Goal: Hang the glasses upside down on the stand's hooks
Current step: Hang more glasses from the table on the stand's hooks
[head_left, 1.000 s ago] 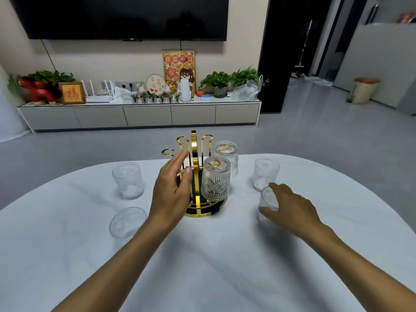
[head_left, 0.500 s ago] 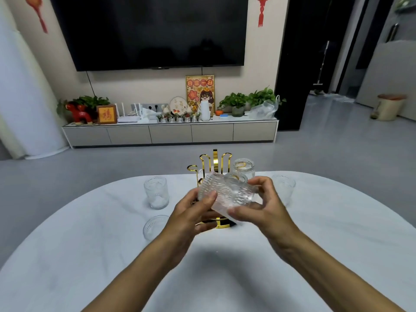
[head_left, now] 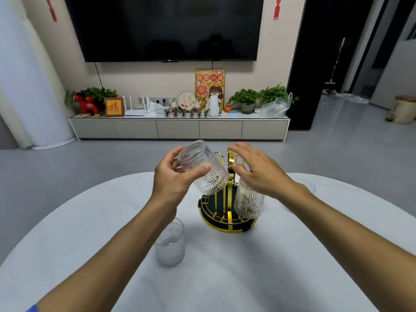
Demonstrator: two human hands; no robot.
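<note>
My left hand [head_left: 174,183] grips a ribbed clear glass [head_left: 203,168], tilted with its base up and its mouth down toward the gold stand [head_left: 227,218]. The glass hangs just left of the stand's gold hooks [head_left: 230,158]. My right hand [head_left: 258,171] hovers over the hooks with fingers spread and nothing in it. Under that hand one glass [head_left: 248,200] hangs upside down on the stand's right side. An upright glass [head_left: 171,243] stands on the white table [head_left: 247,278] near my left forearm. Part of another glass rim [head_left: 309,186] shows behind my right wrist.
The table's far curved edge lies just behind the stand. Beyond it are grey floor, a low cabinet [head_left: 180,129] with plants and ornaments, and a large dark television [head_left: 171,28] on the wall.
The glass passed from both hands to my left hand alone and turned base-up, rising beside the hooks. My right hand let go and moved above the stand. The camera view tipped up.
</note>
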